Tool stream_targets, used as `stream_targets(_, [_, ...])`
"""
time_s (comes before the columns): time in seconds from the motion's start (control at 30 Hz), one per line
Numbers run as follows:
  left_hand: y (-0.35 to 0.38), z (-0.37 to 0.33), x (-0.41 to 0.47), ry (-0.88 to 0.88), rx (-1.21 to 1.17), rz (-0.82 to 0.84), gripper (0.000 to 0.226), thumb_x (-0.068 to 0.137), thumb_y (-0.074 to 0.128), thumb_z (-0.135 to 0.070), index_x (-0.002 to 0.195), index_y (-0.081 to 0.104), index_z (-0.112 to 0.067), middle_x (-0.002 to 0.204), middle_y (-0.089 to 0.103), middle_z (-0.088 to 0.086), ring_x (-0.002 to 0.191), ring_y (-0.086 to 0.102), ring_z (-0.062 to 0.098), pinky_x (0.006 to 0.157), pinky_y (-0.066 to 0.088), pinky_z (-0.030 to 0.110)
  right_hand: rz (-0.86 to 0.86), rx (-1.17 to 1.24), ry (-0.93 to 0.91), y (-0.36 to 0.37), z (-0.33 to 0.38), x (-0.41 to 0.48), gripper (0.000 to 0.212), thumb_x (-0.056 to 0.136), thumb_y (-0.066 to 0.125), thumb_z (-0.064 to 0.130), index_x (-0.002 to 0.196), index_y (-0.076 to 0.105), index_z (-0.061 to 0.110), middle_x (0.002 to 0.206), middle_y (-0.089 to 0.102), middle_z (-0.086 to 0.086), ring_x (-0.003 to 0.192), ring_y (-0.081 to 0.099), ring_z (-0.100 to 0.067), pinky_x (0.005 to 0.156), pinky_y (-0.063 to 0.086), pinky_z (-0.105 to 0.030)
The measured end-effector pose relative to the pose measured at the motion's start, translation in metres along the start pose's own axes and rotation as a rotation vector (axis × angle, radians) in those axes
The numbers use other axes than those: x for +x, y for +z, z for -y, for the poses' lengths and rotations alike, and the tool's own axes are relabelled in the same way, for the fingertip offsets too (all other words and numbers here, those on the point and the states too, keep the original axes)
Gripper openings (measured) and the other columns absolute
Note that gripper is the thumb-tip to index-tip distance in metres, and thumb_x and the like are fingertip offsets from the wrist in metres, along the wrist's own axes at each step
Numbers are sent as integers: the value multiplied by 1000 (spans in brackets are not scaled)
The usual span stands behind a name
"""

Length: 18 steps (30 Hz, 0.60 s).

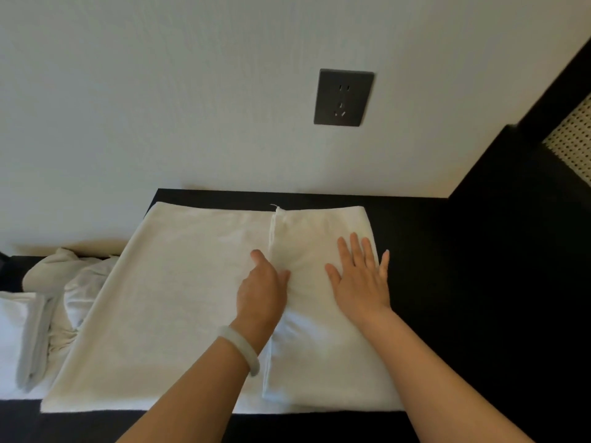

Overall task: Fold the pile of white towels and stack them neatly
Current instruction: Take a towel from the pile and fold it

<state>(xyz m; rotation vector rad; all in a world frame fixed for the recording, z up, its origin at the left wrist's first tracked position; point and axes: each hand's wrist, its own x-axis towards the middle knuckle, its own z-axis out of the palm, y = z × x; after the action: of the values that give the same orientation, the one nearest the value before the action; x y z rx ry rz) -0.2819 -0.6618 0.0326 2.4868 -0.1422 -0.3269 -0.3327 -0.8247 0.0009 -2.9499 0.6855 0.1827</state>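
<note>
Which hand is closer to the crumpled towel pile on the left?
Left. The left hand rests on the spread towel, right of the crumpled pile; the right hand lies farther right.

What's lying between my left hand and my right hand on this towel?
Only the towel flap, bare white cloth, wrinkled beside the left hand; the right hand lies flat on it. Head view.

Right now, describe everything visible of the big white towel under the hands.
The white towel lies flat on the dark table, far edge near the wall. It looks like terry. Its right part is folded over into a doubled flap whose hemmed edge runs front to back, a small thread at its far end. The right hand presses flat on the flap; the left hand rests at the flap's edge, fingers mostly hidden.
</note>
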Motion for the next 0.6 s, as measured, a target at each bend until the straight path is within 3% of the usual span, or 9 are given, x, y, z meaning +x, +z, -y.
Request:
stream_targets(0.1, [-4, 8, -25, -7, -20, 23, 52, 98, 54, -40, 127, 29, -6, 109, 65, 17, 101, 64, 40, 72, 44, 37, -59, -8, -8, 6, 4, -28, 68, 99, 7, 58, 158, -9, 26, 166, -14, -4, 151, -19, -25, 119, -17, -56])
stream_targets(0.2, [5, 14, -53, -4, 22, 57, 50, 100, 49, -42, 130, 28, -8, 110, 65, 14, 99, 65, 36, 72, 44, 36, -21, 31, 3, 18, 8, -45, 65, 100, 5, 56, 156, -14, 30, 165, -18, -1, 150, -22, -22, 121, -13, -54])
stream_targets(0.37, [8, 19, -66, 69, 48, 56, 36, 104, 38, -36, 129, 26, -12, 91, 64, 4, 86, 66, 29, 67, 43, 33, -20, 31, 30, 16, 11, -45, 65, 101, 5, 55, 157, -13, 28, 166, -17, -1, 151, -20, -23, 121, -11, -56])
stream_targets(0.47, [6, 24, -68, 84, 76, 75, 41, 105, 36, -37, 134, 23, -11, 96, 68, 8, 86, 67, 31, 72, 49, 37, -44, 13, 27, 24, 9, -72, 69, 95, -9, 57, 156, -13, 27, 166, -12, -3, 152, -16, -23, 121, -12, -53])
stream_targets(0.6, [5, 26, -80, 63, 47, 102, 56, 104, 38, -41, 143, 11, -12, 104, 67, 10, 91, 66, 29, 71, 46, 33, -64, 41, 43, 30, 11, -75, 71, 89, -12, 56, 154, -15, 28, 166, -10, -3, 152, -16, -22, 122, -11, -52])
